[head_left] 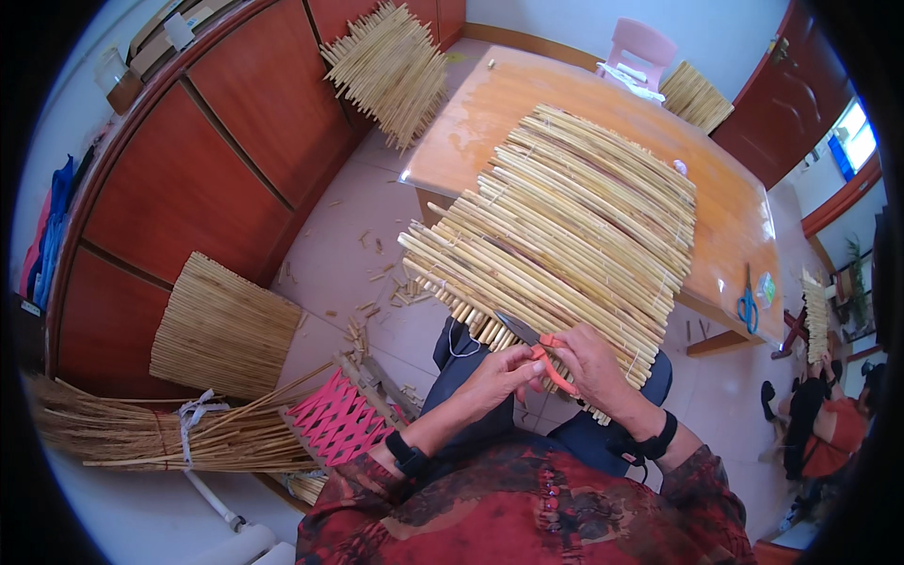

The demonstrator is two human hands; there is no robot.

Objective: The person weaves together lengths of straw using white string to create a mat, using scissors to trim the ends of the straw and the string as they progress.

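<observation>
A mat of straw-coloured stalks, tied side by side in rows, stretches from the table over my lap. Above its near edge, my right hand is closed around scissors with orange handles. Their dark blades point to the far left, over the stalk ends. My left hand is closed, its thumb and fingers pinched together right beside the orange handles. Whatever lies in that pinch is too small to make out. A thin white cord loops below the mat's left corner.
Blue-handled scissors lie on the wooden table. Stalk offcuts litter the floor at left, near a leaning mat, a tied bundle of stalks and a stool with pink webbing. Another person sits at far right.
</observation>
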